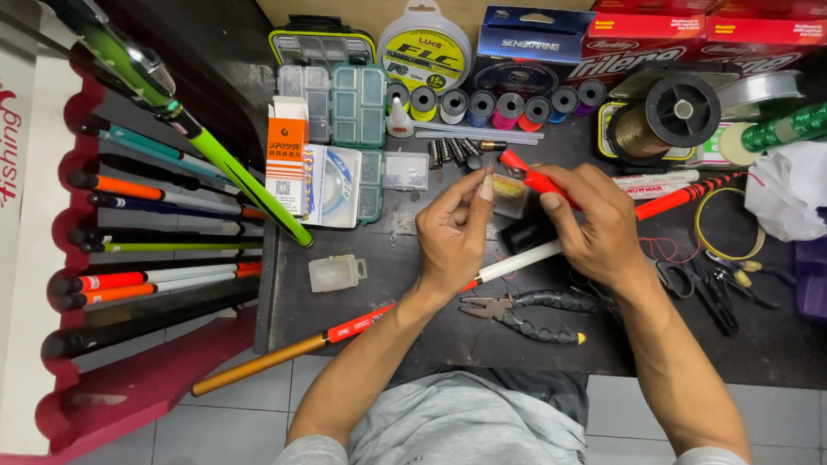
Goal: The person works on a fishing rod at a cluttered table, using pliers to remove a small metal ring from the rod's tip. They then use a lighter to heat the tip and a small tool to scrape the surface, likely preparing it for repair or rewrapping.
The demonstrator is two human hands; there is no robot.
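Hands meet above the worktop's middle; left hand (452, 232) pinches something too small to tell; right hand (594, 224) grips a red tool (532, 177), steadying a long rod (517, 263) beneath; pliers (525, 312) lie near the front edge.

The hands (525, 228) hide the rod's (362, 323) middle and the small clear box (510, 196).

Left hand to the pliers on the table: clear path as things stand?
Probably yes. The pliers lie open on the table just below the left hand, nothing on top of them. But its fingers are pinching something small, and the rod crosses under the wrist.
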